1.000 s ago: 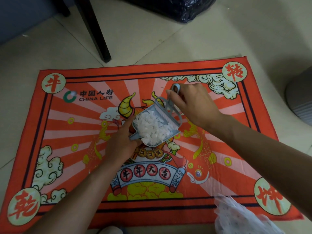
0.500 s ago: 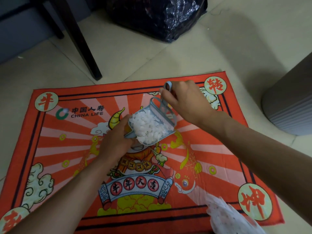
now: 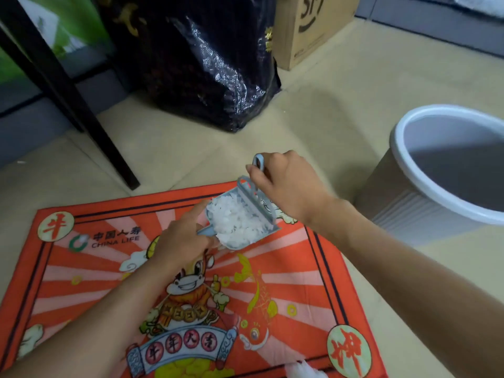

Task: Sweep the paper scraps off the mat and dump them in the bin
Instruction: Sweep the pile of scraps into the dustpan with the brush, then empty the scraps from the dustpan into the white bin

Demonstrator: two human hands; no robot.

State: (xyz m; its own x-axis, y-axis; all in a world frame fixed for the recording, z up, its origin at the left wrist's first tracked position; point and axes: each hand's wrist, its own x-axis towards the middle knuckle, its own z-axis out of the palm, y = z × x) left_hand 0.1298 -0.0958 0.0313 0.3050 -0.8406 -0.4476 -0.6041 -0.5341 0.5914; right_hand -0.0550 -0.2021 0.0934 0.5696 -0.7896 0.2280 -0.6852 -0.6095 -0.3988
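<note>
Left hand (image 3: 182, 238) grips the small grey plastic dustpan (image 3: 240, 222) of white paper scraps (image 3: 236, 223), right hand (image 3: 286, 184) holds the grey brush (image 3: 257, 193) against them; keep it level toward the grey round bin (image 3: 425, 184)

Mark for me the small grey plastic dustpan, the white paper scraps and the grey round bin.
small grey plastic dustpan (image 3: 268, 230): head view, its front right corner.
white paper scraps (image 3: 234, 222): head view, middle of the heap.
grey round bin (image 3: 425, 173): head view, its white rim.

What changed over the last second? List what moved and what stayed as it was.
Both hands have carried the dustpan of paper scraps from the middle of the mat to its far right corner, toward the bin. The view swung up, bringing the bin's open top into sight. Unchanged: left hand still holds the dustpan handle, right hand the brush across the pan.
</note>
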